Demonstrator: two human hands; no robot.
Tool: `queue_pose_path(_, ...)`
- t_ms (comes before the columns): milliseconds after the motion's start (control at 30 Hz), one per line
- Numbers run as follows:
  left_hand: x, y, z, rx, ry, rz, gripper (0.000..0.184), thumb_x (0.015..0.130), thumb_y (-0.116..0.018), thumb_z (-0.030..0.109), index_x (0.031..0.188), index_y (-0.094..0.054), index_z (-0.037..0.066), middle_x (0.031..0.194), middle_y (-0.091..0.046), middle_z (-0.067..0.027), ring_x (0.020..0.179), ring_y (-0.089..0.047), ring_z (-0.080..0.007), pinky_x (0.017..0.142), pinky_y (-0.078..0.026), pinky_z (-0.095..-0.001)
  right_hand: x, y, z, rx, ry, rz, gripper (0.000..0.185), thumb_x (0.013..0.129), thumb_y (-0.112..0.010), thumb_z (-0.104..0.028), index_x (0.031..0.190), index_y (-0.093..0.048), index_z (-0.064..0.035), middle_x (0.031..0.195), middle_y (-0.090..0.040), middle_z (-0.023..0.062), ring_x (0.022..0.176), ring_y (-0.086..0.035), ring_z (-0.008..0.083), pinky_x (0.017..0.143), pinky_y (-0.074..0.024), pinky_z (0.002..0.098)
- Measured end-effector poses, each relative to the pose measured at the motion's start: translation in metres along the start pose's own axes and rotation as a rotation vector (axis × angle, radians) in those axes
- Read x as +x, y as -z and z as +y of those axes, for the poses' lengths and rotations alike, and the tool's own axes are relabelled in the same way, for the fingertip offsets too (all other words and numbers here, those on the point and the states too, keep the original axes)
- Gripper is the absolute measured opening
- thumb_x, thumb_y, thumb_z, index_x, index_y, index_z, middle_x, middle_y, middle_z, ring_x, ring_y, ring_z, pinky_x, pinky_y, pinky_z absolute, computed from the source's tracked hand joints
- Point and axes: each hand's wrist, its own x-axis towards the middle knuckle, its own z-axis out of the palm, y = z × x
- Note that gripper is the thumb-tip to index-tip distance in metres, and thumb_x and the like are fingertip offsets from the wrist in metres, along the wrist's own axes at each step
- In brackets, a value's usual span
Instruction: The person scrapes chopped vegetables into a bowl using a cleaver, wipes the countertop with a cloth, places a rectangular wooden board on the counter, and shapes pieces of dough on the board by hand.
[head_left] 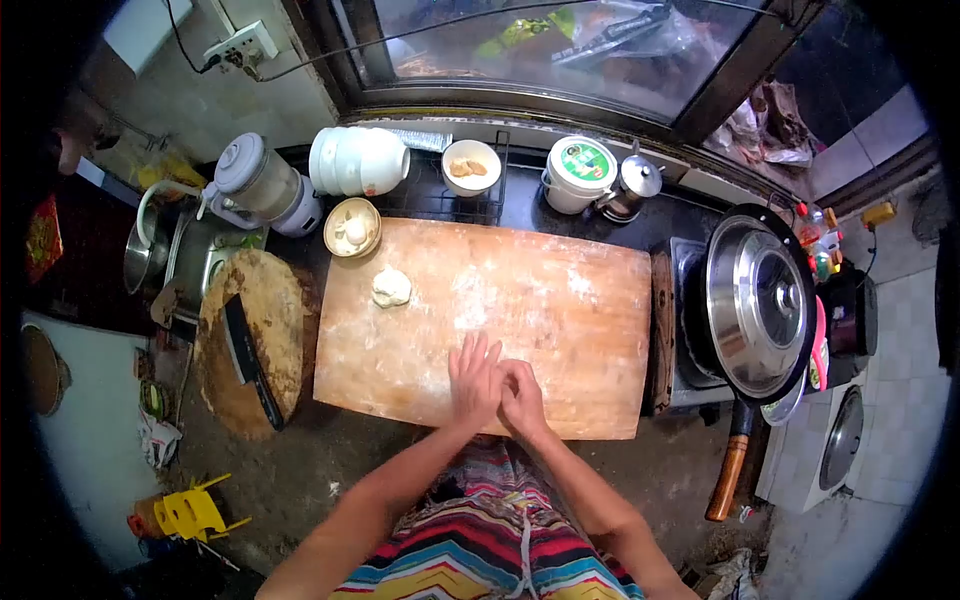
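Observation:
Over the front part of the floured wooden board [560,330], my left hand [475,378] has its fingers stretched out, with no object visible in it. Touching its right side is my right hand [521,398], its fingers curled together; whatever they might hold is hidden. A ball of dough [391,287] lies on the board's left part, away from both hands. Behind it, a small bowl [341,248] holding a pale lump sits at the board's back left corner. Patches of white flour mark the middle of the board.
A cleaver [250,362] lies on a round chopping block [225,310] at the left. To the right, a lidded wok [757,300] sits on the stove, its wooden handle pointing forward. Behind the board stand a blender [262,185], stacked bowls [352,162] and a white tub [578,178].

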Motion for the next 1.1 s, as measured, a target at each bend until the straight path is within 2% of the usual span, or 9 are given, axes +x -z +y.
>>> queue_pose_path(167,0.096,-0.006,-0.018,0.153,0.046,0.088,0.045,0.096,-0.037,0.028,0.133,-0.046,0.005,0.145,-0.033,-0.02,0.139,-0.022,-0.0332,0.111,-0.014,-0.0518,0.027,0.01,-0.027,0.378,-0.552,0.06,0.042,0.09,-0.041,-0.005,0.131,-0.035,-0.0033,0.097,-0.057,0.0149,0.071,-0.059,0.0184,0.061,-0.0501,0.0283)
queue_pose_path(333,0.11,-0.006,-0.019,0.133,-0.088,-0.032,0.043,0.094,-0.039,0.026,0.13,-0.049,0.005,0.145,-0.034,-0.0173,0.138,-0.024,-0.032,0.111,-0.013,-0.0512,0.053,-0.007,-0.025,0.75,-0.65,-0.003,0.039,0.093,-0.044,-0.011,0.131,-0.037,-0.0033,0.099,-0.059,0.0168,0.076,-0.064,0.0194,0.06,-0.0513,0.0291)
queue_pose_path(400,0.075,0.024,-0.001,0.251,-0.242,-0.396,0.038,0.093,-0.043,0.023,0.124,-0.056,0.005,0.14,-0.042,-0.016,0.136,-0.03,-0.0313,0.111,-0.014,-0.0503,0.045,-0.004,-0.019,0.439,-0.478,-0.055,0.035,0.095,-0.043,-0.014,0.128,-0.04,-0.0036,0.101,-0.059,0.0149,0.084,-0.062,0.0194,0.067,-0.0509,0.0297)
queue_pose_path(467,0.026,0.03,0.001,-0.219,-0.082,-0.126,0.036,0.093,-0.042,0.023,0.117,-0.061,0.005,0.134,-0.05,-0.0156,0.133,-0.034,-0.0312,0.111,-0.014,-0.0494,0.028,-0.005,-0.035,0.091,-0.237,-0.015,0.028,0.094,-0.046,-0.014,0.12,-0.049,-0.0029,0.103,-0.059,0.0131,0.094,-0.057,0.0196,0.077,-0.048,0.0306)
queue_pose_path(567,-0.021,0.028,0.006,-0.235,0.13,-0.07,0.045,0.093,-0.034,0.024,0.129,-0.051,0.003,0.139,-0.044,-0.0169,0.136,-0.03,-0.033,0.112,-0.01,-0.0506,-0.005,-0.015,0.001,-0.075,0.273,-0.106,0.029,0.089,-0.051,-0.008,0.118,-0.051,-0.0027,0.114,-0.054,0.0143,0.094,-0.056,0.0228,0.084,-0.0449,0.0306)
queue_pose_path(667,-0.002,0.014,-0.004,-0.003,0.025,0.027,0.051,0.093,-0.036,0.029,0.138,-0.039,0.005,0.148,-0.029,-0.0179,0.139,-0.02,-0.0356,0.112,-0.007,-0.0511,-0.007,-0.012,0.004,-0.015,0.098,-0.071,0.04,0.088,-0.051,-0.005,0.128,-0.045,-0.0041,0.113,-0.052,0.0146,0.091,-0.057,0.0216,0.08,-0.0465,0.0299)
queue_pose_path(900,0.128,-0.008,-0.036,0.188,0.086,0.134,0.051,0.093,-0.044,0.032,0.136,-0.042,0.006,0.145,-0.034,-0.0191,0.137,-0.023,-0.0348,0.11,-0.013,-0.0538,0.029,-0.007,-0.018,0.781,-0.671,-0.059,0.052,0.094,-0.045,-0.01,0.142,-0.023,-0.0027,0.111,-0.052,0.0171,0.085,-0.063,0.0205,0.075,-0.0532,0.03)
queue_pose_path(1033,0.084,-0.007,-0.033,0.248,-0.319,-0.252,0.041,0.094,-0.04,0.027,0.126,-0.052,0.004,0.134,-0.047,-0.0176,0.125,-0.041,-0.0365,0.103,-0.028,-0.0526,0.038,-0.018,-0.032,0.992,-0.663,0.047,0.05,0.095,-0.044,-0.008,0.141,-0.026,-0.0016,0.1,-0.054,0.0125,0.086,-0.06,0.0198,0.075,-0.0524,0.0283)
queue_pose_path(1100,0.043,0.032,-0.003,-0.303,-0.017,-0.312,0.037,0.093,-0.038,0.023,0.118,-0.057,0.003,0.126,-0.054,-0.0163,0.117,-0.047,-0.0363,0.099,-0.033,-0.0527,0.019,-0.023,-0.009,0.539,-0.388,0.059,0.045,0.087,-0.051,-0.003,0.131,-0.043,-0.0033,0.096,-0.053,0.0112,0.081,-0.056,0.0192,0.073,-0.0494,0.0316)
